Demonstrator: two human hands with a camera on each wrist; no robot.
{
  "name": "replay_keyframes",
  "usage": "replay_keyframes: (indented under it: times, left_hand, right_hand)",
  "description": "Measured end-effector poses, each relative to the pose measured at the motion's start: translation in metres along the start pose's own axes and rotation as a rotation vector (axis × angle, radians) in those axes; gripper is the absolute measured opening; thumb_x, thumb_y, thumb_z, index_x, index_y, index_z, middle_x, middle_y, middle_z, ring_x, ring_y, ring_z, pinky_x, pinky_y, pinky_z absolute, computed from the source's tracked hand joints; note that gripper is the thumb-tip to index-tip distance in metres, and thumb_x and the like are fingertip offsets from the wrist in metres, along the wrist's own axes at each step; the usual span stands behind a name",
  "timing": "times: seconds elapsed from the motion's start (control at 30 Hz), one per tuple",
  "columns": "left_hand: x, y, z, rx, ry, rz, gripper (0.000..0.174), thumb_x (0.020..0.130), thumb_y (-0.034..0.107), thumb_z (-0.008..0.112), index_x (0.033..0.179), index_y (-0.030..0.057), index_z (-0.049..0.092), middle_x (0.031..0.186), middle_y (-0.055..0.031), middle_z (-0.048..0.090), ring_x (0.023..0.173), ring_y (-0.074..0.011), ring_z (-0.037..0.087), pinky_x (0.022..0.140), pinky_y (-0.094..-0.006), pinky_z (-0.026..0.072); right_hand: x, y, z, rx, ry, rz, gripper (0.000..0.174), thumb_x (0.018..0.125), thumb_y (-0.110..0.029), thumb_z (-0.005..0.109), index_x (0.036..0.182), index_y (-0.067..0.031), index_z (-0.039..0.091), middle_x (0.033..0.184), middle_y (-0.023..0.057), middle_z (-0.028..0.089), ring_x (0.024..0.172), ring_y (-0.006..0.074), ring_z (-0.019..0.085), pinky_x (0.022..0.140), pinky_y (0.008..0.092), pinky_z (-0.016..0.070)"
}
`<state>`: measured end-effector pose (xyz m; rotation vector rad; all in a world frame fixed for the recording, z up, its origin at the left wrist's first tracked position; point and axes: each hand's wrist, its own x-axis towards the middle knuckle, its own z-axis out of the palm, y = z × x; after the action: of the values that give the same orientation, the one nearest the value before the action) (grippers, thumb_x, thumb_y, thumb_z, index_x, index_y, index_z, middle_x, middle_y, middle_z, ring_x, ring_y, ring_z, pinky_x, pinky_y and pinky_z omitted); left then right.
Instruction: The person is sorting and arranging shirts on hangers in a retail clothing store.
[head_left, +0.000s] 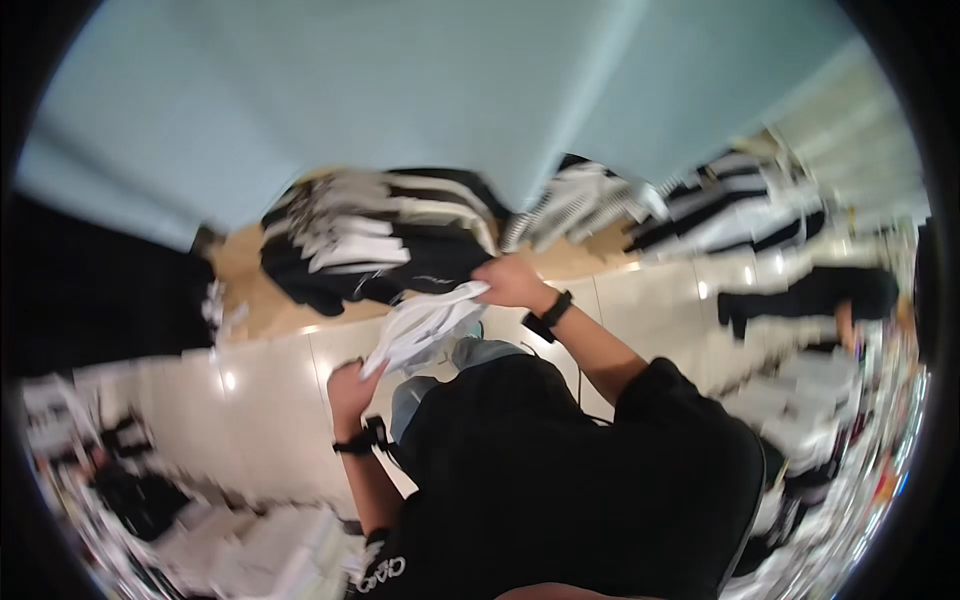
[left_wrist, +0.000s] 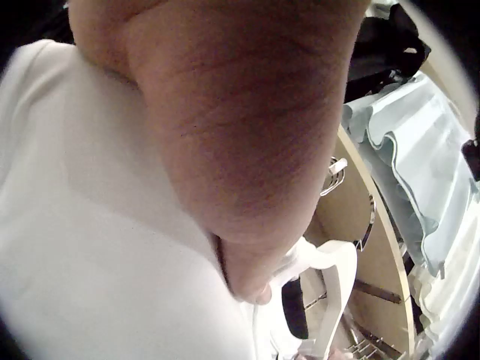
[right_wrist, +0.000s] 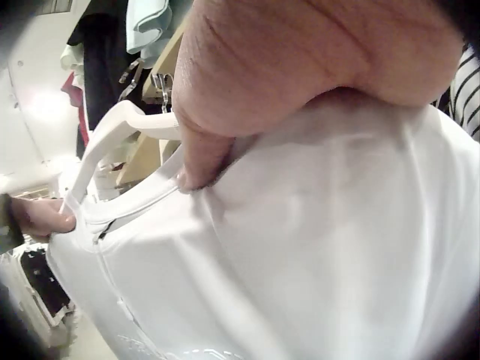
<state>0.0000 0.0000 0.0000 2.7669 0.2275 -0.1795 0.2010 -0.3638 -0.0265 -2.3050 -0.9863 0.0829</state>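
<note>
A white top (head_left: 425, 325) is stretched between my two hands in front of my legs in the head view. My left hand (head_left: 352, 392) grips one shoulder of it, the thumb (left_wrist: 249, 274) lying over the cloth in the left wrist view. At the other shoulder, my right hand (head_left: 515, 281) pinches the fabric near the neckline. A white hanger (right_wrist: 112, 146) shows at the neck opening in the right wrist view, its arms running into the top. Faint lettering marks the lower front of the top there. My palms hide part of the shoulders.
Black, white and grey clothes (head_left: 360, 235) hang along a wooden-edged rack ahead. Striped garments (head_left: 580, 205) hang farther right. Pale shiny floor (head_left: 270, 385) runs below. A person in dark clothes (head_left: 820, 300) is at the right. Stacked white garments (head_left: 270, 550) lie behind me.
</note>
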Motion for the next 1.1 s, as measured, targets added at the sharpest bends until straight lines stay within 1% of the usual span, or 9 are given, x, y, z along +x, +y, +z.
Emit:
replay_keyframes:
  times: [0.07,0.17,0.3,0.43,0.53,0.6,0.7,0.83,1.1]
  left_hand:
    - [0.014,-0.003,0.028,-0.067,-0.066,0.017,0.061,0.094,0.057,0.072,0.071,0.0017,0.068,0.069,-0.0221,0.065,0.068,-0.0432,0.067,0.062,-0.0496,0.0518]
    - [0.001,-0.011,0.012,-0.304,-0.139,-0.016,0.053,0.092,0.042,0.082,0.068,-0.0012,0.064,0.061,-0.0198,0.058,0.055,-0.0356,0.059,0.057,-0.046,0.0465]
    - [0.068,-0.009,0.019,-0.219,-0.069,0.414,0.055,0.079,0.042,0.09,0.064,-0.0006,0.059,0.062,-0.0236,0.055,0.058,-0.0449,0.055,0.059,-0.0493,0.0455]
    - [0.109,0.083,0.027,-0.309,-0.207,0.803,0.057,0.076,0.044,0.092,0.065,-0.0009,0.059,0.065,-0.0234,0.058,0.063,-0.047,0.057,0.06,-0.0496,0.046]
    - [0.09,0.135,-0.018,-0.344,-0.612,0.827,0.058,0.086,0.049,0.086,0.068,-0.0012,0.062,0.069,-0.0243,0.063,0.063,-0.0472,0.06,0.057,-0.0472,0.0471]
    - [0.093,0.184,-0.024,-0.173,-0.503,1.029,0.061,0.085,0.051,0.085,0.065,0.0,0.059,0.067,-0.0247,0.06,0.064,-0.0474,0.059,0.057,-0.0484,0.046]
    - [0.079,0.254,-0.024,-0.135,-0.507,1.009,0.059,0.08,0.053,0.087,0.067,0.0024,0.06,0.068,-0.0208,0.061,0.065,-0.0447,0.06,0.057,-0.0489,0.0448]
    - [0.055,0.309,0.013,-0.07,-0.338,1.028,0.06,0.077,0.057,0.087,0.069,0.0041,0.061,0.071,-0.018,0.063,0.067,-0.0425,0.063,0.058,-0.0492,0.0459]
    - [0.013,0.411,0.082,-0.016,-0.484,0.973,0.062,0.076,0.064,0.086,0.068,0.0057,0.066,0.063,-0.016,0.062,0.061,-0.039,0.063,0.058,-0.0465,0.0477]
  right_hand:
    - [-0.014,-0.004,-0.022,-0.059,0.045,0.056,0.026,0.076,-0.039,0.077,0.082,-0.0139,0.074,0.076,0.0134,0.069,0.076,0.0399,0.069,0.064,0.0528,0.0529]
    - [-0.044,-0.042,-0.018,-0.096,-0.04,0.237,0.032,0.078,-0.044,0.079,0.083,-0.013,0.072,0.081,0.0128,0.07,0.079,0.0397,0.069,0.065,0.0513,0.0527]
    - [-0.1,-0.066,-0.041,-0.083,0.064,0.477,0.059,0.078,-0.069,0.079,0.084,-0.0111,0.073,0.08,0.0136,0.07,0.08,0.0405,0.069,0.068,0.052,0.0532]
    - [-0.21,-0.105,-0.048,-0.255,0.247,0.805,0.043,0.08,-0.055,0.081,0.084,-0.0135,0.073,0.078,0.0141,0.069,0.079,0.0392,0.069,0.067,0.0511,0.0529]
    - [-0.267,-0.177,-0.03,-0.165,0.389,1.039,0.038,0.079,-0.049,0.083,0.083,-0.0119,0.074,0.079,0.0148,0.07,0.078,0.039,0.069,0.067,0.0495,0.0536]
    - [-0.3,-0.188,-0.034,-0.159,0.51,1.163,0.033,0.078,-0.043,0.083,0.084,-0.0108,0.075,0.08,0.0162,0.07,0.077,0.0395,0.069,0.067,0.0492,0.0537]
    - [-0.336,-0.2,-0.046,-0.114,0.722,1.272,0.026,0.077,-0.032,0.081,0.083,-0.0077,0.074,0.081,0.0196,0.069,0.077,0.042,0.067,0.067,0.0501,0.0525]
    - [-0.378,-0.2,-0.048,-0.23,0.751,1.356,0.019,0.075,-0.023,0.076,0.079,-0.0049,0.07,0.08,0.0216,0.067,0.077,0.0442,0.066,0.065,0.0501,0.0515]
    - [-0.494,-0.137,-0.071,-0.162,0.79,1.396,0.022,0.076,-0.026,0.08,0.072,-0.0065,0.07,0.073,0.0189,0.067,0.071,0.0416,0.066,0.062,0.0466,0.0511]
